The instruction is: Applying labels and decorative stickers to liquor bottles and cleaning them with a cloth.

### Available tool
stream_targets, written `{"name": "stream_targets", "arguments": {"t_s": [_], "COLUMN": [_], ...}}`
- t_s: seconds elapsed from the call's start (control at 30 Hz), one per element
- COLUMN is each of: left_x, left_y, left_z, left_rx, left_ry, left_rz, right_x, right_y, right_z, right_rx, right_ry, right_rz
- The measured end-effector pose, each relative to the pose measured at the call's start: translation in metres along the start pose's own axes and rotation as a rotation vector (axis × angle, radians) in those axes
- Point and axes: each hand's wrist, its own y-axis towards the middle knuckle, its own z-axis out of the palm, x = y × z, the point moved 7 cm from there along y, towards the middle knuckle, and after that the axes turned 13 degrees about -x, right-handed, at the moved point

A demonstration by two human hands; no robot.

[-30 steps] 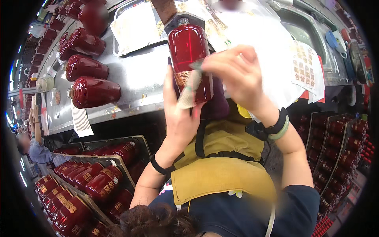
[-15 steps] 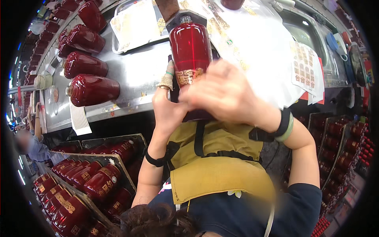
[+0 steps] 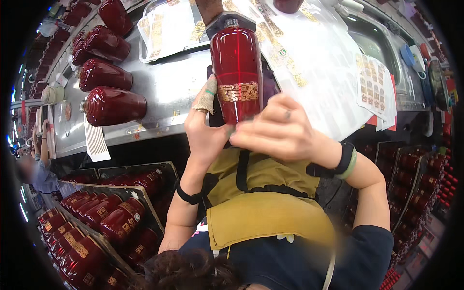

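A dark red glass bottle (image 3: 236, 55) lies in front of me, its neck against a metal holder (image 3: 232, 21) at the far end. Around its lower part runs an ornate gold label (image 3: 238, 92), and red light lines cross above it. My left hand (image 3: 205, 121) is closed along the bottle's left side and base, with beige covers on some fingers. At the lower right of the base, my right hand (image 3: 278, 128) has its fingers curled and pressed together, tips meeting near my left thumb. Whatever those fingertips may hold is hidden.
Several unlabelled red bottles (image 3: 113, 106) lie on the metal table to the left. A tray with label sheets (image 3: 166, 34) sits behind them. White backing sheets (image 3: 319, 67) cover the right side, near a sink (image 3: 374, 41). Crates of bottles (image 3: 121, 217) stand below; another person (image 3: 43, 174) is far left.
My right hand has moved down from over the gold label to the bottle's base, uncovering the label. My left hand stays at the bottle's left side.
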Motion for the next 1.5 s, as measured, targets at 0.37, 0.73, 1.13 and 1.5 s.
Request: {"name": "stream_targets", "arguments": {"t_s": [0.37, 0.73, 1.13, 1.5], "left_x": [0.001, -0.017, -0.026, -0.039], "left_y": [0.002, -0.001, -0.001, -0.003], "left_z": [0.01, 0.002, -0.001, 0.001], "left_rx": [0.032, -0.042, -0.061, -0.101], "left_ry": [-0.023, 0.059, 0.154, 0.198], "left_rz": [-0.152, 0.177, 0.204, 0.281], "right_x": [-0.009, -0.026, 0.004, -0.054], "right_y": [-0.005, -0.022, -0.01, 0.034], "right_z": [-0.009, -0.02, -0.009, -0.009], "right_rx": [-0.085, -0.18, -0.036, -0.044], "right_ry": [-0.012, -0.277, -0.106, -0.259], "right_rz": [0.166, 0.429, 0.04, 0.315]}}
